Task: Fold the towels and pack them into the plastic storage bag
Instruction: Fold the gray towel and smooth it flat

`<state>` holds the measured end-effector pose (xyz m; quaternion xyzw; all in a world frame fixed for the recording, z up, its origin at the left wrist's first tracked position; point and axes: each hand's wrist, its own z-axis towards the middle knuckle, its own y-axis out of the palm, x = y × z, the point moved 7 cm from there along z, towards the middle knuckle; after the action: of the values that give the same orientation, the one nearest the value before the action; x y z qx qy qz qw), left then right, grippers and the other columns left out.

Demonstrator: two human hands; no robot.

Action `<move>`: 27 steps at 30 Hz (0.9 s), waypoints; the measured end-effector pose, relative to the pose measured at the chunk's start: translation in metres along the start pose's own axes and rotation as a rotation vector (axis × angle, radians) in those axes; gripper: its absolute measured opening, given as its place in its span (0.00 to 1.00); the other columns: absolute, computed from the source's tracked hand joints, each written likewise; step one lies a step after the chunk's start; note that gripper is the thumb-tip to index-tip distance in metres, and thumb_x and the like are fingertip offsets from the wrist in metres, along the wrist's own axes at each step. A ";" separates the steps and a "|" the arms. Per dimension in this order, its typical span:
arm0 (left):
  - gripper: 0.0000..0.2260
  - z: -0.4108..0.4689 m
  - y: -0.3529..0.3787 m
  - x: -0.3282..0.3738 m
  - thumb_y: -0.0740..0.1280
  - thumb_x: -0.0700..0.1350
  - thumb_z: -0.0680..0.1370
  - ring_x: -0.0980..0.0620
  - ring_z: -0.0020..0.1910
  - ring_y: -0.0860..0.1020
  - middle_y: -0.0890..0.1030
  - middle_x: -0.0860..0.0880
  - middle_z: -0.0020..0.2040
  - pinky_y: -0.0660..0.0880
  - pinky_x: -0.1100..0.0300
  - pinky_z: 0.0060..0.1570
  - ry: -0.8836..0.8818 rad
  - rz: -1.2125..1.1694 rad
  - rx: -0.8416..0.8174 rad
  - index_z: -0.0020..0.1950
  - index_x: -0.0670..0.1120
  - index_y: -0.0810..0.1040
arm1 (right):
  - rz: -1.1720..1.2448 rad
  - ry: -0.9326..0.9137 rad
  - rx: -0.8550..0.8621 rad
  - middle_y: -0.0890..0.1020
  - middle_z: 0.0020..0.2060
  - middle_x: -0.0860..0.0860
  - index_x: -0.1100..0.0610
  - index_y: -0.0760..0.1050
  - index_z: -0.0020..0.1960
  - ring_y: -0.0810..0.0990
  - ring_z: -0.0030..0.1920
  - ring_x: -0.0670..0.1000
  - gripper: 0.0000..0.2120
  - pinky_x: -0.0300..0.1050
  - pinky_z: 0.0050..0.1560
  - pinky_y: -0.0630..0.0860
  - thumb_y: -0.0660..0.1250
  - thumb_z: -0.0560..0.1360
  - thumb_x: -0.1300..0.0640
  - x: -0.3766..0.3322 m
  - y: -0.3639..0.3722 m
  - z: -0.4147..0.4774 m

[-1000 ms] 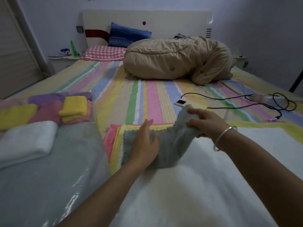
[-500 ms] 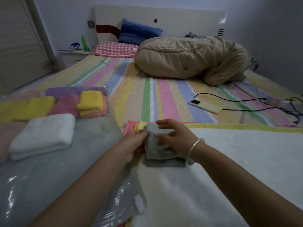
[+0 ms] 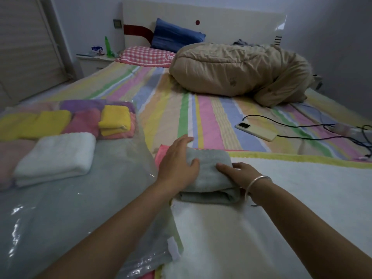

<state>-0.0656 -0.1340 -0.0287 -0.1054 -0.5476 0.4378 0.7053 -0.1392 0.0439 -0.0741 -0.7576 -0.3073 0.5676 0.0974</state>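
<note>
The striped sheet (image 3: 177, 109) fills most of the view, with a bunched beige quilt (image 3: 237, 71) at 1 o'clock. The clear plastic storage bag (image 3: 60, 208) lies flat from 7 to 9 o'clock. Its far end, at about 10 o'clock, already holds a folded white towel (image 3: 56, 158), a yellow towel (image 3: 114, 117) and pink and purple ones, seemingly under the film. From 3 to 6 o'clock a large white towel (image 3: 261, 228) is still spread open and unfolded. The folded grey towel (image 3: 209, 172) sits on its far edge, near the centre and just to the right of the bag. The left hand (image 3: 177, 164) lies flat on the towel's left side, fingers straight toward 12 o'clock and thumb across the top. The right hand (image 3: 239, 174), with a bracelet (image 3: 257, 184) on its wrist, presses relaxed fingers on the right edge. Neither hand grips the towel, though I cannot tell whether the right thumb is tucked under. A phone (image 3: 255, 128) on its cable lies at 2 o'clock, well apart. The likely risk is the bundle springing open: the layers at its near edge look loose, so lifting it from one side alone could let them slide apart. Dragging it sideways could also ruck the white towel beneath, or catch the bag's limp film and fold it shut.
</note>
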 end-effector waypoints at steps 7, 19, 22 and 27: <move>0.28 -0.034 0.049 0.022 0.52 0.59 0.82 0.53 0.78 0.48 0.51 0.50 0.80 0.40 0.53 0.76 0.188 0.436 -0.581 0.80 0.49 0.52 | 0.035 0.091 -0.165 0.82 0.51 0.58 0.60 0.75 0.62 0.81 0.50 0.58 0.28 0.54 0.57 0.78 0.76 0.66 0.49 0.016 -0.002 -0.021; 0.45 -0.097 0.085 0.040 0.44 0.74 0.71 0.53 0.77 0.36 0.40 0.50 0.80 0.34 0.46 0.74 0.156 0.441 -0.553 0.79 0.47 0.39 | -0.717 -0.411 0.029 0.75 0.54 0.57 0.38 0.44 0.73 0.79 0.47 0.61 0.38 0.51 0.48 0.76 0.65 0.75 0.54 0.012 -0.023 -0.089; 0.37 -0.100 0.053 0.040 0.54 0.65 0.75 0.56 0.78 0.45 0.49 0.52 0.80 0.44 0.52 0.76 0.156 0.289 -0.417 0.79 0.49 0.49 | -0.850 -0.402 0.120 0.65 0.60 0.57 0.41 0.54 0.70 0.78 0.47 0.62 0.26 0.50 0.47 0.73 0.60 0.76 0.53 0.003 -0.008 -0.104; 0.24 -0.114 -0.028 0.021 0.59 0.55 0.75 0.53 0.72 0.66 0.68 0.52 0.73 0.61 0.56 0.71 0.181 0.199 -0.214 0.70 0.51 0.70 | -1.065 -0.239 0.183 0.59 0.71 0.59 0.50 0.63 0.71 0.69 0.63 0.61 0.22 0.54 0.58 0.70 0.55 0.79 0.45 -0.006 0.019 -0.102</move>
<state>0.0471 -0.0975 -0.0403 -0.2726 -0.5121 0.4332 0.6898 -0.0399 0.0460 -0.0439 -0.4162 -0.6063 0.5463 0.4009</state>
